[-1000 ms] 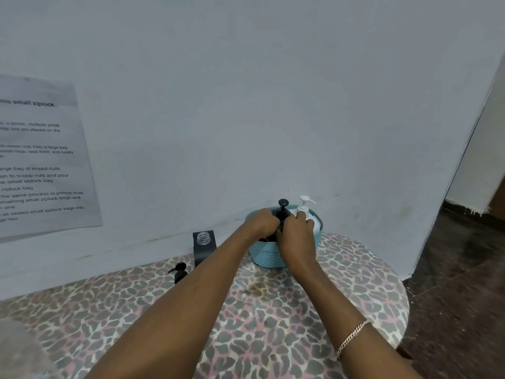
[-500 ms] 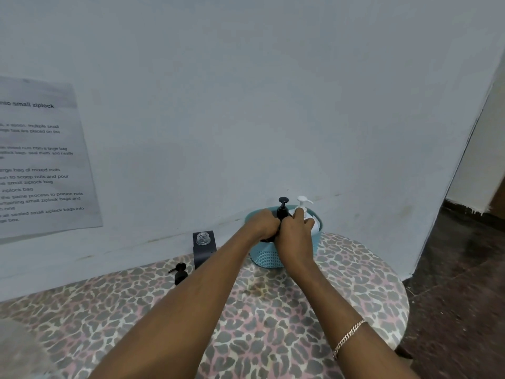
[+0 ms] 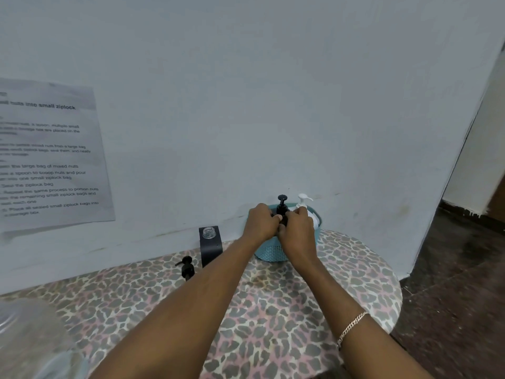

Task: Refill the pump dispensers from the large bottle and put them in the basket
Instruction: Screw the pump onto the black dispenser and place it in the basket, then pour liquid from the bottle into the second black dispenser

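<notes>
A table (image 3: 273,324) covered in leopard-print cloth is set against the wall, where a printed sheet (image 3: 49,160) is hung. A blue basket (image 3: 269,254) is placed at the far edge, and 2 dispensers are stood in it. The black dispenser (image 3: 282,206) is clasped at its neck by the left hand (image 3: 261,221) and right hand (image 3: 297,231) together, with the white dispenser (image 3: 303,201) just beside. An open black bottle (image 3: 210,246) and 1 loose pump (image 3: 187,268) are seen to the basket's left.
</notes>
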